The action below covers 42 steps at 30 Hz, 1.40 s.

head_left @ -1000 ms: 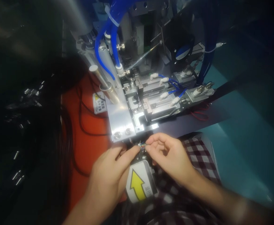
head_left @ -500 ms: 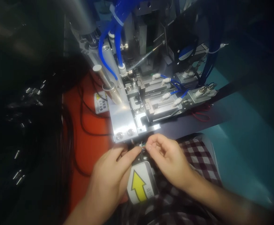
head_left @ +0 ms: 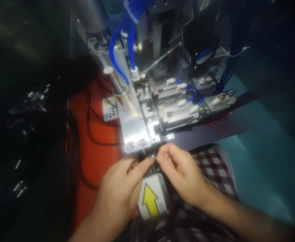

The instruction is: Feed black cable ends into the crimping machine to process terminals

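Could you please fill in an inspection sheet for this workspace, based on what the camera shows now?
Surface: orange-red base under a shiny metal plate; a warning label lies flat on the base.
Things: fine coloured wires between the fingertips; their far ends are hidden.
Clutter: small shiny pieces at the left, too dim to identify.
Hands: left hand and right hand both pinch at the fine wires.
Cables: dark cable looping over the base; blue tubes bundled with a tie.
Surroundings: yellow arrow on a white sign below; checked cloth beside the right hand.
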### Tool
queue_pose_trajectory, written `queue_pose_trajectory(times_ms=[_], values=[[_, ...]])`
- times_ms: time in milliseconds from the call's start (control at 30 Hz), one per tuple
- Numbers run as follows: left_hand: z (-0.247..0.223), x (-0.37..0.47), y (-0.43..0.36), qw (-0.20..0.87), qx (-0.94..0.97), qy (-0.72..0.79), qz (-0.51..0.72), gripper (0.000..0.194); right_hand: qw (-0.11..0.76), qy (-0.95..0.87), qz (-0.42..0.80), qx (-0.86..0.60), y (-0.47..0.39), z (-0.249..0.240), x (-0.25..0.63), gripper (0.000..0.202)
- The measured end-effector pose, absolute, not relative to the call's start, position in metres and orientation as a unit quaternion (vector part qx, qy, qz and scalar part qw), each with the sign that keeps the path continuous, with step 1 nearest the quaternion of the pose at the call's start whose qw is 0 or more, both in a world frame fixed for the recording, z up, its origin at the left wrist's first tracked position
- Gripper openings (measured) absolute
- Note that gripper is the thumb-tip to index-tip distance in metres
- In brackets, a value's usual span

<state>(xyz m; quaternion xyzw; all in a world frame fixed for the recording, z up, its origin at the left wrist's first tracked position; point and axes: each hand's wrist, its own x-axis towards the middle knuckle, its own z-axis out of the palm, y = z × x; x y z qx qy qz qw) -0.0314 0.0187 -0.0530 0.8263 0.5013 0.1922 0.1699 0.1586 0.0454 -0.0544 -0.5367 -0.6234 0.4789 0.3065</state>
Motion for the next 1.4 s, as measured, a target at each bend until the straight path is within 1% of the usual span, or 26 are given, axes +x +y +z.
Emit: queue_pose_trajectory(times_ms=[367, 900, 1000, 1167, 1233, 1333, 1400], values=[[-0.054, -0.033, 0.016, 0.193, 0.820, 0.504, 0.189, 0.047, 0.308, -0.581, 0.527, -0.539, 0.046, -0.059, 0.160, 0.015], [-0.053, -0.032, 0.019, 0.160, 0.830, 0.503, 0.182, 0.039, 0.302, -0.551, 0.528, -0.572, 0.043, -0.060, 0.156, 0.013], [-0.053, -0.032, 0.019, 0.159, 0.832, 0.502, 0.177, 0.038, 0.301, -0.506, 0.564, -0.578, 0.045, -0.057, 0.154, 0.013], [-0.052, -0.031, 0.019, 0.145, 0.833, 0.504, 0.179, 0.035, 0.277, -0.363, 0.693, -0.557, 0.052, -0.050, 0.158, 0.011], [-0.051, -0.030, 0.020, 0.145, 0.833, 0.503, 0.182, 0.033, 0.290, -0.348, 0.701, -0.550, 0.053, -0.050, 0.161, 0.009], [-0.050, -0.029, 0.021, 0.148, 0.831, 0.503, 0.189, 0.033, 0.339, -0.379, 0.661, -0.551, 0.051, -0.053, 0.163, 0.009], [-0.050, -0.029, 0.021, 0.150, 0.830, 0.502, 0.191, 0.034, 0.346, -0.412, 0.639, -0.550, 0.049, -0.056, 0.162, 0.010]])
